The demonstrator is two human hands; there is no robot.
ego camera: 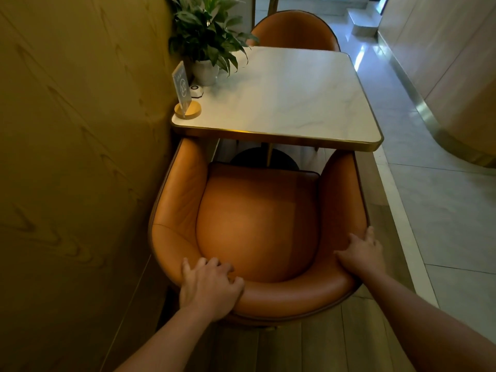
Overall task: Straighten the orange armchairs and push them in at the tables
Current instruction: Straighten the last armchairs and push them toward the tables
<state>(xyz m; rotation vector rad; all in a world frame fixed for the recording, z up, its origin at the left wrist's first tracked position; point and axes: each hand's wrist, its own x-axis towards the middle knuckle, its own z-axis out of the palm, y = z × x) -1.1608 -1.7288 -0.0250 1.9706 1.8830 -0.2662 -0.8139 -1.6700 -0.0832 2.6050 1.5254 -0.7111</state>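
The near armchair (257,226) sits at the near edge of the table (295,98). The front tips of its two arms are just under the table's gold rim. The seat is still out in the open, not under the table. On the left, the chair is very close to the wooden wall (80,157), with only a thin gap. On the right there is more room: a strip of wood floor, then the wide tiled floor (442,210). Under the table, the round black table foot (264,159) stands just past the front of the seat.

The far armchair (295,30) is at the other side of the table. Its back shows above the far edge.

The left hand (210,287) holds the back rim of the near armchair, left of the middle. Its fingers are bent over the top of the rim and onto the inside. The right hand (362,252) holds the rim at the right back corner. Its thumb lies on the inside and its fingers wrap over the outer edge, a little spread.

In the table's left corner, by the wall, stand a green plant (206,30) in a white pot, a small sign (182,87) that reads A12, and a little round button (196,91).
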